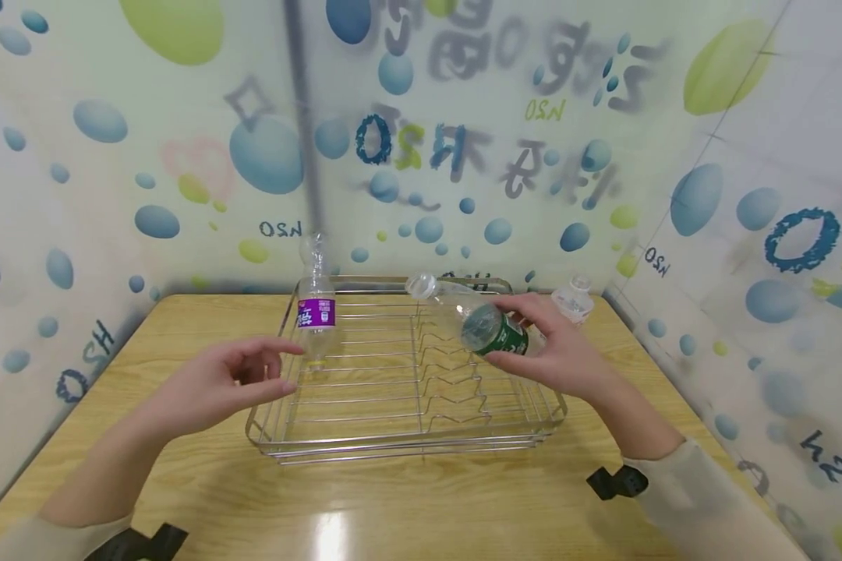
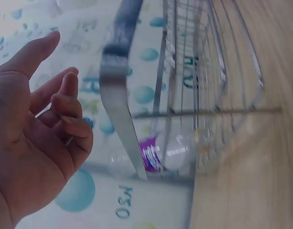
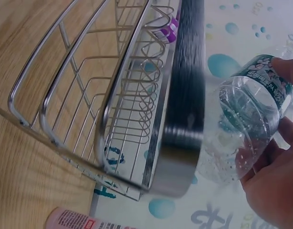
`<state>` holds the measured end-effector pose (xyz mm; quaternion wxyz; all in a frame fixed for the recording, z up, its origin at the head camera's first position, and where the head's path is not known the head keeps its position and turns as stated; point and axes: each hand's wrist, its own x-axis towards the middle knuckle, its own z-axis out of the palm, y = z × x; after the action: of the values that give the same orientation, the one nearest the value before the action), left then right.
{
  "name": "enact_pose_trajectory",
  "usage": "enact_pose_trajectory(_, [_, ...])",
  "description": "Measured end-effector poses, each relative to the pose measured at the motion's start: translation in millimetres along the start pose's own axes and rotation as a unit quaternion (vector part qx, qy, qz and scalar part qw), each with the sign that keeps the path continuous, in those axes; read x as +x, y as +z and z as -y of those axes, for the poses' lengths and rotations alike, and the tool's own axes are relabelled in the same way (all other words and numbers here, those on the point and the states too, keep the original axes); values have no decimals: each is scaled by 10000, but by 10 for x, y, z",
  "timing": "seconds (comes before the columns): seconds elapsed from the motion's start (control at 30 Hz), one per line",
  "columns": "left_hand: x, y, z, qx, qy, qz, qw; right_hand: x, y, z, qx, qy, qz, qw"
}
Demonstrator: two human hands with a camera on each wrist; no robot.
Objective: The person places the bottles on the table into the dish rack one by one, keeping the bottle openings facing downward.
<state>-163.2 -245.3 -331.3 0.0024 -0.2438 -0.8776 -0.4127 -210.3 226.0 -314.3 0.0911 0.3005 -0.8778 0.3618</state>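
My right hand [image 1: 557,347] grips a clear plastic bottle [image 1: 456,304] with a green label. The bottle is tilted over the right part of a wire dish rack [image 1: 354,444], its neck toward the upper left. In the right wrist view, fingers and thumb are around the labelled part of the green-label bottle [image 3: 248,109]. My left hand [image 1: 228,386] holds nothing, fingers loosely bent, near the rack's left rim. Just beyond its fingertips, a clear bottle with a purple label [image 1: 317,313] is in the left side of the rack. The left wrist view shows the left hand [image 2: 41,129] apart from the rack.
Another clear bottle [image 1: 573,300] is at the back right, partly hidden by my right hand. The right wrist view shows a pink bottle-like thing with printing [image 3: 84,220] beyond the rack. Everything is on a wooden table [image 1: 393,514], with patterned walls [image 1: 428,195] behind and at the sides.
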Motion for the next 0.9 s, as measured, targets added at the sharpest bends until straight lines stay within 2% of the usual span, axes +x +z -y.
enact_pose_trajectory(0.07, [106,22,-120,99,37,54,9999,37,42,32,-163,-84,91,9998])
enact_pose_trajectory(0.27, [466,154,-389,175,446,284,9984,121,145,158,-869,-278,368,9952])
enact_pose_trajectory(0.43, [734,317,-520,137,547,417,9975,189,208,236,-1390,-684,513,9866])
enact_pose_trajectory(0.6, [917,458,-619,250,554,488,9970,236,252,302,-1716,-1008,556,9784])
enact_pose_trajectory(0.73, [992,556,-696,722,534,689,9936,260,270,329,-1866,-1093,642,9742])
enact_pose_trajectory(0.9, [1012,664,-782,1724,565,788,9802,286,283,331,-2021,-1221,713,9691])
